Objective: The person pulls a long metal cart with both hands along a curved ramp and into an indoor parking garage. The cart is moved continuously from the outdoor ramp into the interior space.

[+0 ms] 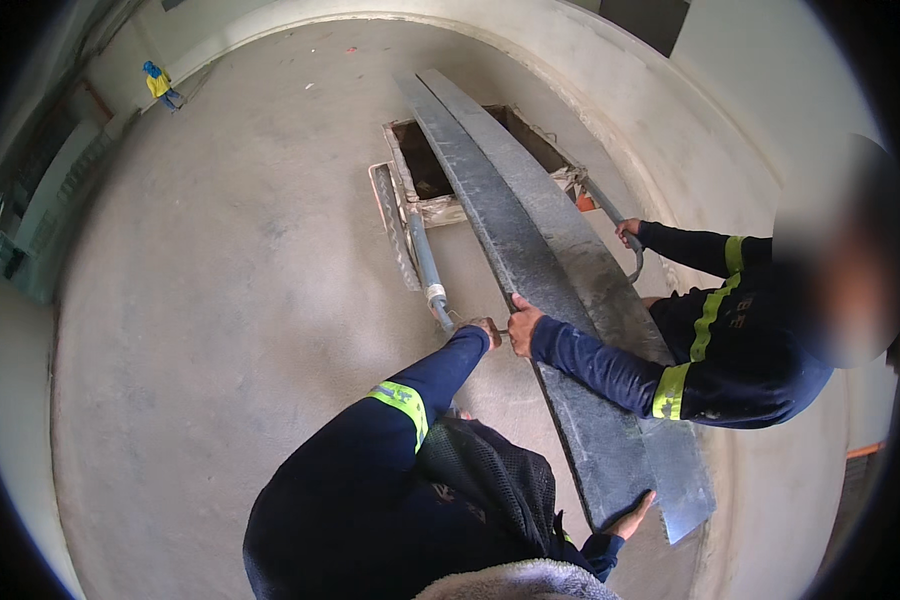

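Two long grey planks (pixel 530 225) lie side by side across a wheeled cart (pixel 440 212) with a plaster-crusted rim, slanting from the far middle to the near right. My left hand (pixel 486 332) is closed round the near end of the cart's left pipe handle (pixel 428 265). At the near end of the left plank, my right hand (pixel 630 516) holds its edge; part of the fingers is hidden. A co-worker stands at the right, one hand (pixel 523 325) on the left plank's edge beside my left hand. Their other hand (pixel 628 232) grips the right pipe handle (pixel 604 200).
Pale concrete floor (pixel 220 270) surrounds the cart, with small scraps far off. A pale wall (pixel 740 130) runs along the right. Far left, a person in a yellow top and blue head covering (pixel 158 85) stands near the wall.
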{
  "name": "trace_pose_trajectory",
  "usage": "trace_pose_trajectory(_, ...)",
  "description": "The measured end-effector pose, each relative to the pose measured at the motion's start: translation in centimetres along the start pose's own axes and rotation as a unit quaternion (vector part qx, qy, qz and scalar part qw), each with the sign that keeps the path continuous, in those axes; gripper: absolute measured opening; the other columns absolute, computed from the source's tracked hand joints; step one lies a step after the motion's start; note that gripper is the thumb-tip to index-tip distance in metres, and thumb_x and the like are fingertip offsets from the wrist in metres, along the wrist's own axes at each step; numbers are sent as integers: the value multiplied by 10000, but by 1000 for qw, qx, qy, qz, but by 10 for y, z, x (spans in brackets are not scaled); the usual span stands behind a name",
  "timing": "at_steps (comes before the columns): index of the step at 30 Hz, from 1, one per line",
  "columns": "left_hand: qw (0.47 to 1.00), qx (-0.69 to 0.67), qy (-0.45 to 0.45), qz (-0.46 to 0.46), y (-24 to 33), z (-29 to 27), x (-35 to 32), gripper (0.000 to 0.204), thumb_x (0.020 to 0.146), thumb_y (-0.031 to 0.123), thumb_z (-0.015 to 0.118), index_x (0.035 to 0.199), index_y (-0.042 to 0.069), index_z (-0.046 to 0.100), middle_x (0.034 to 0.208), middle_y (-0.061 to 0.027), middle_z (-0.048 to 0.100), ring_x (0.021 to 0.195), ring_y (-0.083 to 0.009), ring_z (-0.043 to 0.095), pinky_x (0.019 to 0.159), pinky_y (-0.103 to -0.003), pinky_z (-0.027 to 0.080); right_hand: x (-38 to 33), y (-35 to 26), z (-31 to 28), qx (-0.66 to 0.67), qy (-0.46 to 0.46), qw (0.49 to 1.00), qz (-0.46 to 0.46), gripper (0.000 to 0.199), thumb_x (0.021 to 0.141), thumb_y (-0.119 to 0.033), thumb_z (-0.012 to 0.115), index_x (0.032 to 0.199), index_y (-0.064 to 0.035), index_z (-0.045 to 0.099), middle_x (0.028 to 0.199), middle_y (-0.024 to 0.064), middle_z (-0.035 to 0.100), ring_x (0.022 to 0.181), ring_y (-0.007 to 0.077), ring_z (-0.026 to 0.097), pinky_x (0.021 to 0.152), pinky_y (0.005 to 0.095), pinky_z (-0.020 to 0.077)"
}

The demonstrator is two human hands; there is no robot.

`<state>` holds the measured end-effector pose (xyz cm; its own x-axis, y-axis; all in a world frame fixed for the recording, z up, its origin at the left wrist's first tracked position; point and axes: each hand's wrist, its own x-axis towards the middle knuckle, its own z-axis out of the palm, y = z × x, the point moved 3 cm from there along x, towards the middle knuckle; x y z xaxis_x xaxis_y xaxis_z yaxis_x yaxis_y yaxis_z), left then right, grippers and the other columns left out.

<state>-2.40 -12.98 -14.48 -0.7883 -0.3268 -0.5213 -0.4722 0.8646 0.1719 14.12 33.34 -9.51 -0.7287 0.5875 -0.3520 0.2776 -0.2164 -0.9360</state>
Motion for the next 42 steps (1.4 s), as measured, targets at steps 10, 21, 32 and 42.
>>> trace_pose_trajectory(10,999,-18,2,-30,-70,10,30,381,707,308,505,1012,106,611,1057,-123,585,1001,-244,558,850,-338,435,-14,-5,37,2,-67,996,59,829,748,-567,519,1258,64,351,1285,130,378,1148,232,369,978,308,237)
trace_pose_trajectory(21,998,-32,-9,-45,-46,-76,11,379,709,285,495,1009,86,615,1042,-132,591,969,-248,576,829,-336,450,-7,-23,66,-5,-29,997,73,825,747,-574,513,1273,39,343,1311,104,356,1191,224,325,998,317,201)
trace_pose_trajectory(32,995,-39,-69,-67,7,-160,45,386,699,283,514,991,52,616,1003,-157,601,968,-257,576,821,-336,455,19,-139,127,-102,49,983,142,985,623,-672,570,1199,109,403,1205,167,455,1087,264,423,957,345,287)
trace_pose_trajectory(42,995,-16,-65,-78,43,-173,96,377,702,351,547,955,85,635,965,-139,618,949,-251,582,809,-341,454,92,-102,137,-31,26,982,183,886,688,-618,553,1227,68,397,1223,167,440,1090,273,425,937,351,307)
